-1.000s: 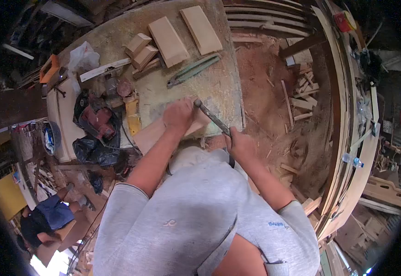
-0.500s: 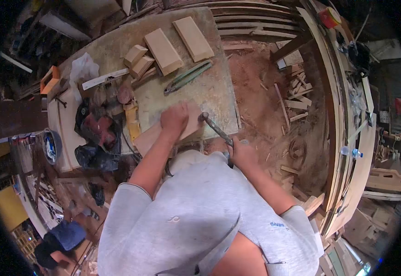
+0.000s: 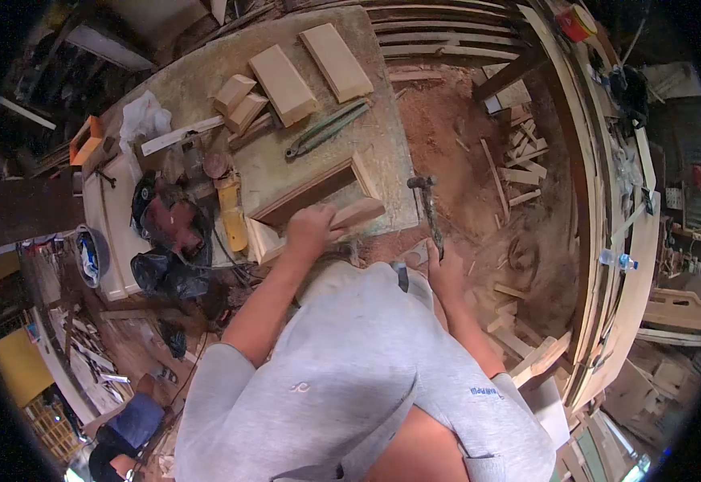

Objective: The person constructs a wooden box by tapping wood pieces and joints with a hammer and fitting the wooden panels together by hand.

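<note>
Wood fills my left hand (image 3: 310,230), clasped over the near side of a box (image 3: 358,212) on the bench (image 3: 360,138); my right hand (image 3: 447,273) grips a hammer (image 3: 430,212), right of the box. A slack left hold could let it skid. Beyond the box lie pincers (image 3: 308,141) and blocks (image 3: 282,84); left of it, a yellow tool (image 3: 232,215) obstructs.

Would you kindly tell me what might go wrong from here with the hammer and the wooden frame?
The left hand grips the near side of the wooden frame, so a stray blow from the hammer in the right hand could catch its fingers. The frame also sits close to the table's near edge, so it might slip or tip.
</note>
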Tool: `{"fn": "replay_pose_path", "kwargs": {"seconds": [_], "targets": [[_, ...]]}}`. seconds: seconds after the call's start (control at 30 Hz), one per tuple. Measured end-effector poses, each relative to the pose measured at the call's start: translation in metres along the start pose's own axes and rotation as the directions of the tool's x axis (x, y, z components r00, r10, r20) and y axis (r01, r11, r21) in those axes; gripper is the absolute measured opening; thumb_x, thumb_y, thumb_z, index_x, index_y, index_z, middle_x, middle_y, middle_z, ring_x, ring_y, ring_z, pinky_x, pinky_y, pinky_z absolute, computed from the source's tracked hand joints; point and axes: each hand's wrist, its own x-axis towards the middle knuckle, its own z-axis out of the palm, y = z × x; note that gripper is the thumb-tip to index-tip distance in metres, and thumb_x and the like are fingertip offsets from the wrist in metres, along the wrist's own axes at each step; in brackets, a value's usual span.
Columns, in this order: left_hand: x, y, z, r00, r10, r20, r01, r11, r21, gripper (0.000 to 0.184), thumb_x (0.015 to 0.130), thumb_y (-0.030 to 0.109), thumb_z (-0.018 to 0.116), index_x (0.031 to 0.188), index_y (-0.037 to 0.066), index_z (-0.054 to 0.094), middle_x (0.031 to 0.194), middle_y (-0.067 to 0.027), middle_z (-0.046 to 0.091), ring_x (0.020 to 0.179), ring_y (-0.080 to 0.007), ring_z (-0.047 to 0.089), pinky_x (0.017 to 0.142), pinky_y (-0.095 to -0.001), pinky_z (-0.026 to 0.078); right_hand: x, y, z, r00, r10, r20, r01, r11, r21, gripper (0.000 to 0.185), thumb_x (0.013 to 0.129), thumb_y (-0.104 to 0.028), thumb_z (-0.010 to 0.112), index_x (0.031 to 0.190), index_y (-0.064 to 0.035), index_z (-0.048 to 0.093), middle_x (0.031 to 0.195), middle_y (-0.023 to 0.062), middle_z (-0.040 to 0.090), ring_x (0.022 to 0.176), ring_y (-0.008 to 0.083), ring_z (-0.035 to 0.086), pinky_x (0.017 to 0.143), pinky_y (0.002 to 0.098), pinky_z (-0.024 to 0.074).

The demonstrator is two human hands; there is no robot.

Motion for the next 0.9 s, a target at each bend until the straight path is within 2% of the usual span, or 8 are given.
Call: {"fn": "replay_pose_path", "kwargs": {"seconds": [0.1, 0.2, 0.3, 0.47, 0.57, 0.67, 0.77, 0.9], "targets": [[-0.003, 0.003, 0.037, 0.994, 0.106, -0.026, -0.106, 0.994, 0.021, 0.04, 0.078, 0.037, 0.085, 0.1, 0.009, 0.067, 0.092, -0.0128, 0.068, 0.092, -0.0338, 0.068, 0.08, -0.0479, 0.055, 0.003, 0.028, 0.021, 0.993, 0.03, 0.117, -0.051, 0.981, 0.185, 0.048, 0.11, -0.046, 0.054, 0.106, 0.0005, 0.062, 0.074, 0.0225, 0.067, 0.068, 0.0421, 0.068, 0.062, 0.0514, 0.0505], [-0.016, 0.005, 0.054, 0.988, 0.151, -0.01, -0.15, 0.988, 0.047, 0.034, 0.077, 0.028, 0.083, 0.1, 0.01, 0.066, 0.095, -0.0086, 0.067, 0.096, -0.0308, 0.066, 0.083, -0.0444, 0.054, 0.002, 0.035, 0.035, 0.921, 0.229, 0.315, -0.35, 0.841, 0.412, 0.048, 0.112, -0.047, 0.051, 0.094, -0.0039, 0.06, 0.059, 0.003, 0.051, 0.044, 0.0164, 0.048, 0.042, 0.0349, 0.0385], [-0.019, -0.001, 0.056, 0.979, 0.201, -0.012, -0.201, 0.98, 0.007, 0.031, 0.076, 0.023, 0.081, 0.098, 0.011, 0.064, 0.095, -0.0087, 0.066, 0.099, -0.0302, 0.065, 0.084, -0.0435, 0.053, -0.001, 0.028, 0.032, 0.826, 0.251, 0.504, -0.55, 0.551, 0.627, 0.047, 0.114, -0.051, 0.047, 0.096, -0.0085, 0.058, 0.057, -0.0034, 0.041, 0.04, 0.0089, 0.036, 0.037, 0.0278, 0.0306], [-0.017, -0.004, 0.054, 0.979, 0.202, 0.009, -0.202, 0.979, -0.035, 0.028, 0.079, 0.025, 0.082, 0.095, 0.009, 0.065, 0.095, -0.0082, 0.065, 0.099, -0.0306, 0.065, 0.086, -0.0448, 0.053, 0.011, 0.015, 0.027, 0.762, 0.19, 0.618, -0.605, 0.55, 0.576, 0.046, 0.113, -0.051, 0.047, 0.097, -0.0099, 0.061, 0.06, -0.0041, 0.041, 0.045, 0.0082, 0.037, 0.043, 0.0294, 0.0307], [-0.023, -0.022, 0.071, 0.96, 0.204, 0.189, -0.211, 0.977, 0.016, 0.044, 0.077, 0.032, 0.084, 0.111, 0.01, 0.069, 0.117, -0.0139, 0.067, 0.115, -0.0345, 0.063, 0.097, -0.0492, 0.05, 0.023, 0.015, 0.035, 0.726, 0.143, 0.673, -0.614, 0.576, 0.54, 0.049, 0.113, -0.053, 0.045, 0.097, -0.0096, 0.06, 0.06, -0.0035, 0.042, 0.043, 0.0095, 0.037, 0.042, 0.0308, 0.0308], [-0.02, 0.003, 0.035, 0.977, 0.172, -0.127, -0.159, 0.981, 0.11, 0.094, 0.069, 0.042, 0.087, 0.149, 0.006, 0.054, 0.153, -0.0213, 0.053, 0.144, -0.0386, 0.048, 0.12, -0.0559, 0.036, 0.033, 0.012, 0.039, 0.753, 0.093, 0.652, -0.509, 0.71, 0.486, 0.051, 0.113, -0.055, 0.044, 0.096, -0.0092, 0.06, 0.06, -0.0027, 0.044, 0.043, 0.0106, 0.037, 0.041, 0.0317, 0.0306], [0.001, 0.015, 0.03, 0.997, -0.064, -0.039, 0.067, 0.994, 0.087, 0.141, 0.059, 0.06, 0.089, 0.167, -0.002, 0.024, 0.171, -0.0265, 0.027, 0.159, -0.0449, 0.025, 0.13, -0.0651, 0.012, 0.049, 0.034, 0.043, 0.811, 0.026, 0.584, -0.361, 0.808, 0.465, 0.052, 0.112, -0.058, 0.044, 0.095, -0.0096, 0.056, 0.057, -0.0028, 0.039, 0.04, 0.0119, 0.035, 0.038, 0.0317, 0.0303], [0.007, 0.01, 0.036, 0.991, -0.096, 0.089, 0.085, 0.989, 0.118, 0.15, 0.059, 0.069, 0.086, 0.166, -0.008, 0.016, 0.168, -0.0275, 0.031, 0.158, -0.0464, 0.025, 0.13, -0.0674, 0.005, 0.051, 0.011, 0.042, 0.753, 0.153, 0.64, -0.585, 0.6, 0.545, 0.052, 0.112, -0.058, 0.045, 0.094, -0.0104, 0.054, 0.055, -0.0018, 0.038, 0.039, 0.0134, 0.034, 0.037, 0.0327, 0.0301]]}}
